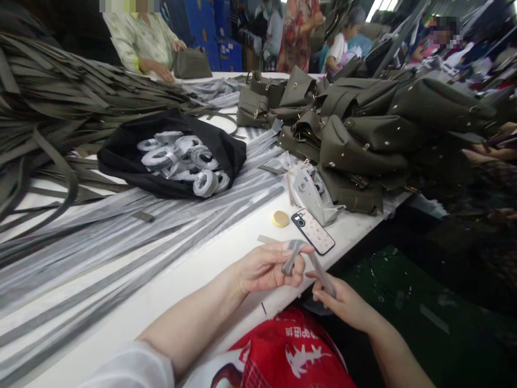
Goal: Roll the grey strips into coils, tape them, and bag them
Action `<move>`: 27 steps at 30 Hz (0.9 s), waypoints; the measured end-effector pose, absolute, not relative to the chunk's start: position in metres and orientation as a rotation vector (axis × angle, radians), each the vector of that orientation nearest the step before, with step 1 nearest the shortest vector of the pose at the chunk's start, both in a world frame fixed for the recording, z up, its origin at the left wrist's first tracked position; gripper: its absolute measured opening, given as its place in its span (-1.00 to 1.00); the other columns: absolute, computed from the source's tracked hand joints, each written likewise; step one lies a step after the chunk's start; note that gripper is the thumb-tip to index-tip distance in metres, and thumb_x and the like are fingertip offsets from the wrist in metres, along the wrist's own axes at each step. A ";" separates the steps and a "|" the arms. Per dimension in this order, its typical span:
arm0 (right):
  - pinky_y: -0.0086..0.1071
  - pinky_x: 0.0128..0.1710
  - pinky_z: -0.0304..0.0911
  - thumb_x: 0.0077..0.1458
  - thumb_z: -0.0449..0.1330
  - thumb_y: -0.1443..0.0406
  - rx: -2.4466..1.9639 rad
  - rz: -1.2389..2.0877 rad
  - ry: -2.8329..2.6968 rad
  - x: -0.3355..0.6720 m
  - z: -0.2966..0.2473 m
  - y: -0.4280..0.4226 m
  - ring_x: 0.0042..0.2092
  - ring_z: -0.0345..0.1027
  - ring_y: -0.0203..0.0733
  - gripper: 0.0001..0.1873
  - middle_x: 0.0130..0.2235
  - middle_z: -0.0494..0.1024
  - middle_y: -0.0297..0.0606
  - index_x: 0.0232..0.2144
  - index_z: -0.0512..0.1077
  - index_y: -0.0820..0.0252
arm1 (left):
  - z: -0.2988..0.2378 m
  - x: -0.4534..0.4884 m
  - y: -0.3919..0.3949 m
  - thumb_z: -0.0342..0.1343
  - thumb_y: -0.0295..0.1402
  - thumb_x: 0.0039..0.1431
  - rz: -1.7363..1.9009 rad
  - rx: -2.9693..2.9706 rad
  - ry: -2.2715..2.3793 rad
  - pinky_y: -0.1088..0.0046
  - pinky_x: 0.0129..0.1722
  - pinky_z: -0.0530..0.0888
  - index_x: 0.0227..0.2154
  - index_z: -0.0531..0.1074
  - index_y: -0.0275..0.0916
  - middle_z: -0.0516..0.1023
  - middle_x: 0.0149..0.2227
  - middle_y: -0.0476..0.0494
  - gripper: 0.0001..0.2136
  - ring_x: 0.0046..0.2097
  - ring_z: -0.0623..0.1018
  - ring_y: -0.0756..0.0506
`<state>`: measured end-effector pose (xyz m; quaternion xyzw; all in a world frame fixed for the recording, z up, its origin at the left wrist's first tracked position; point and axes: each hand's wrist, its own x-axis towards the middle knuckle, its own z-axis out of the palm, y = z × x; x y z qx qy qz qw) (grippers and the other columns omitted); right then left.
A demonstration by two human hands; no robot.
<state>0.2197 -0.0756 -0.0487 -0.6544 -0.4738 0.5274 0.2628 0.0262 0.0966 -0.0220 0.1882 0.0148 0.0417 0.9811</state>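
Observation:
My left hand (269,268) is closed around a grey strap (294,253), which folds over its fingertips just past the white table's edge (226,253). The strap's free end runs down and right into my right hand (343,302), which pinches it between thumb and fingers. Both hands are close together above a red bag (291,350) on my lap. A phone (313,230) lies on the table just behind my left hand.
Long grey straps (121,242) lie spread across the table. A black bag (133,156) holds rolled grey straps. Olive handbags (355,134) are piled at the right. A small round tan disc (280,218) sits by the phone. Other people work at the far side.

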 end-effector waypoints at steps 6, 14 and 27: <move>-0.30 -0.21 0.35 0.26 0.05 0.06 -1.499 1.648 -1.429 0.161 -0.026 -0.073 -0.31 0.45 -0.15 -0.61 -0.35 0.58 -0.21 -0.25 0.55 0.19 | -0.015 0.044 0.099 0.02 -0.44 0.19 0.711 1.005 0.293 0.23 0.21 0.22 0.02 0.43 -0.22 0.50 0.05 -0.21 -0.67 0.14 0.42 -0.15; -0.30 -0.49 0.28 0.15 0.11 -0.06 -1.469 1.243 -0.931 0.242 0.004 -0.100 -0.72 0.07 -0.34 -0.42 -0.80 0.24 -0.40 -0.74 0.39 0.17 | -0.029 0.053 0.051 -0.07 -0.32 0.16 0.297 2.205 0.106 0.35 -0.19 0.41 -0.38 0.42 -0.27 0.49 -0.40 -0.19 -0.81 -0.33 0.47 -0.11; -0.16 -0.09 0.36 0.24 0.01 0.02 -1.799 1.179 -1.207 0.182 -0.034 -0.105 -0.15 0.44 0.01 -0.59 -0.22 0.58 -0.12 -0.24 0.50 0.17 | 0.013 0.080 0.027 -0.23 -0.01 0.33 0.429 1.214 0.081 0.31 -0.20 0.48 -0.20 0.42 -0.36 0.30 -0.54 -0.02 -0.50 -0.45 0.42 -0.01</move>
